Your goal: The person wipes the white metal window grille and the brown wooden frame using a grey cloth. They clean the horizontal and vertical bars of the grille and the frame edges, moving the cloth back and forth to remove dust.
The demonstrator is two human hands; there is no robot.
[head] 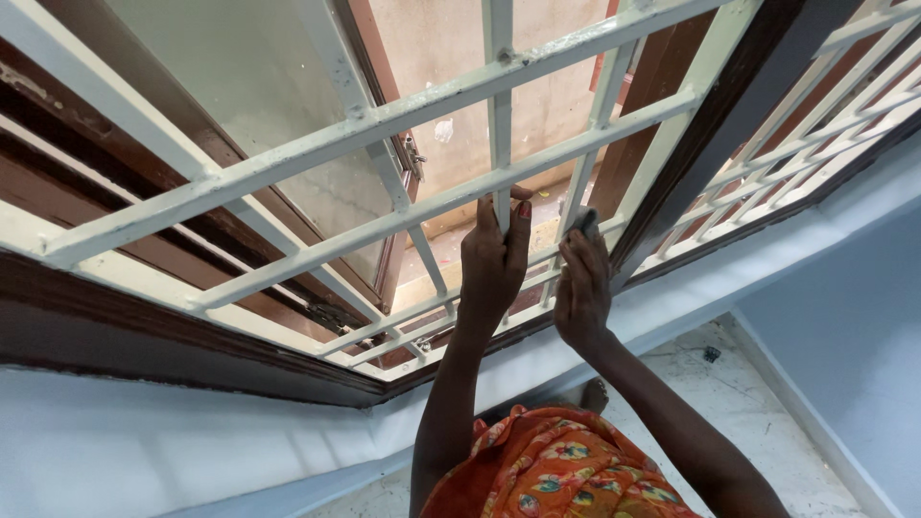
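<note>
My left hand (492, 264) grips an upright bar of the white-painted metal window grille (317, 153), fingers wrapped round it. Just to its right, my right hand (580, 283) presses a small dark grey pad or cloth (584, 222) against a neighbouring white bar. Both arms reach up from the bottom of the view. Orange flowered cloth (556, 470) covers my body below them.
A dark brown wooden window frame (192, 355) surrounds the grille. An opened window shutter with frosted glass (240, 86) swings outward behind the bars. A pale blue wall (144, 441) runs under the sill, and a mottled white floor (729, 384) lies below right.
</note>
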